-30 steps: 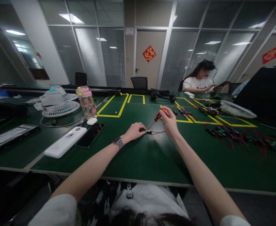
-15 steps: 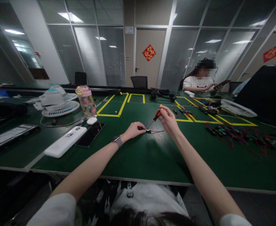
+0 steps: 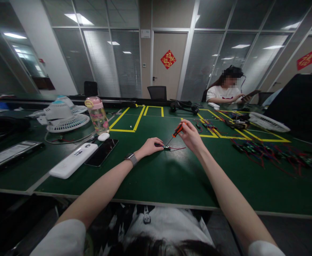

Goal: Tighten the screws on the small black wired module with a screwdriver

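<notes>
My right hand (image 3: 190,134) is closed round the red-and-black handle of a screwdriver (image 3: 177,130). Its thin shaft slants down to the left, and the tip meets a small circuit board (image 3: 167,148) lying on the green table (image 3: 145,181). With fingers pinched at the board's left end, my left hand (image 3: 152,146) holds the board or its wires; which one is hidden by the fingers. Thin red and dark wires (image 3: 177,148) run out from the board's right side, beneath my right hand.
At left are a black phone (image 3: 102,153), a white power bank (image 3: 74,160), a pink-lidded bottle (image 3: 97,115) and white fans (image 3: 66,119). Wired boards (image 3: 278,153) are heaped at right. Yellow tape (image 3: 134,131) marks the table. Across it, a person (image 3: 225,90) holds a tablet.
The screwdriver handle has turned slightly in my right hand, with its tip still on the board. My left hand has barely shifted.
</notes>
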Demonstrator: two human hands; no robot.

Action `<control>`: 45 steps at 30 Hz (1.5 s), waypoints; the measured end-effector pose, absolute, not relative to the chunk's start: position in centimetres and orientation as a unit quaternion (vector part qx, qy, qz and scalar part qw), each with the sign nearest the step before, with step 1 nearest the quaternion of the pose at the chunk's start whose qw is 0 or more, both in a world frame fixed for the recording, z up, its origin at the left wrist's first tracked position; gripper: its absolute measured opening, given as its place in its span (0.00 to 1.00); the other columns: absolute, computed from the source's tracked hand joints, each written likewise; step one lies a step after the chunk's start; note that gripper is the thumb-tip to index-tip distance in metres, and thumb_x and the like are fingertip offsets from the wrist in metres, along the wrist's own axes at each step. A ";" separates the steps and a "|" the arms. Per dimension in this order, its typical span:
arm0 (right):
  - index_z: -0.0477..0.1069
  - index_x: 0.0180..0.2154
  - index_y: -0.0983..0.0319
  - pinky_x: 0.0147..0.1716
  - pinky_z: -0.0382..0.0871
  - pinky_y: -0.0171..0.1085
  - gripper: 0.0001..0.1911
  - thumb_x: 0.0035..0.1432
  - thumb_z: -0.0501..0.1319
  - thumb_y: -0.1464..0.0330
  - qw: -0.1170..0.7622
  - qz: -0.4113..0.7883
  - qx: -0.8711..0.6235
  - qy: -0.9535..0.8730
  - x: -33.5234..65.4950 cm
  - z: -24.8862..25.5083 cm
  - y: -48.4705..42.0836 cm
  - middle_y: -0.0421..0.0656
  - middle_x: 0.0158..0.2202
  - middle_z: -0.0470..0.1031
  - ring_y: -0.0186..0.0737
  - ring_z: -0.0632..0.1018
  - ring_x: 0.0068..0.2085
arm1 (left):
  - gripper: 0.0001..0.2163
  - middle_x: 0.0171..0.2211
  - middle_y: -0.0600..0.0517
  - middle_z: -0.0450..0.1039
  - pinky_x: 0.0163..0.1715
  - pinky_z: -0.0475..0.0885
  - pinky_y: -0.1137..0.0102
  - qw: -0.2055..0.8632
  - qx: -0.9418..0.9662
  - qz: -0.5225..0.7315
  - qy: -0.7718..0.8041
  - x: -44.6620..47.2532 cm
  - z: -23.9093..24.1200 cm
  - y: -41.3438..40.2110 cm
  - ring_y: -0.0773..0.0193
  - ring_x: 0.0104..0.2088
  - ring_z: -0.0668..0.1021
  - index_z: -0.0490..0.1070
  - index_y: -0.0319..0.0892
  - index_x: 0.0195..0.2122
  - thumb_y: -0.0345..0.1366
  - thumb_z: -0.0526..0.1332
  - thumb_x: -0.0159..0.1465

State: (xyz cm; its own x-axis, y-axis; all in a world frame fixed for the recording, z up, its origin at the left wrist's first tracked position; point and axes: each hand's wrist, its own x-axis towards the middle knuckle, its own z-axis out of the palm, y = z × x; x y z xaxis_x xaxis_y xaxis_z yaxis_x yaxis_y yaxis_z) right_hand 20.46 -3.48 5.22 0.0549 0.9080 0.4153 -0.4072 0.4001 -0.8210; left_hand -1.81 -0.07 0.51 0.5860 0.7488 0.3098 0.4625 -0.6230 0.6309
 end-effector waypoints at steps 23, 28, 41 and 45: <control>0.76 0.43 0.52 0.44 0.76 0.40 0.18 0.55 0.70 0.50 0.690 0.417 -0.292 -0.515 20.6 5.0 -3.3 0.40 0.39 0.81 0.40 0.81 0.43 | 0.08 0.42 0.46 0.77 0.49 0.73 0.62 0.163 0.857 0.277 0.402 -1.3 0.7 -1.1 0.55 0.45 0.78 0.84 0.43 0.42 0.37 0.69 0.65; 0.78 0.41 0.52 0.43 0.77 0.40 0.18 0.52 0.72 0.51 0.686 0.393 -0.304 -0.531 20.5 5.1 -3.4 0.38 0.33 0.79 0.38 0.80 0.38 | 0.08 0.41 0.47 0.78 0.47 0.72 0.63 0.154 0.865 0.257 0.404 -1.3 0.6 -1.1 0.55 0.45 0.77 0.84 0.43 0.44 0.36 0.68 0.66; 0.78 0.41 0.54 0.39 0.76 0.40 0.17 0.52 0.72 0.54 0.680 0.310 -0.338 -0.573 19.8 5.7 -3.9 0.38 0.31 0.76 0.39 0.78 0.34 | 0.09 0.42 0.47 0.78 0.47 0.72 0.63 0.164 0.863 0.257 0.403 -1.2 0.7 -1.3 0.56 0.43 0.78 0.84 0.42 0.46 0.36 0.67 0.67; 0.78 0.40 0.56 0.41 0.76 0.43 0.14 0.54 0.71 0.57 0.681 0.239 -0.369 -0.586 20.3 5.9 -4.1 0.39 0.30 0.77 0.40 0.79 0.33 | 0.09 0.42 0.47 0.77 0.47 0.72 0.63 0.173 0.861 0.263 0.399 -1.3 0.6 -1.2 0.57 0.42 0.78 0.84 0.43 0.46 0.36 0.66 0.67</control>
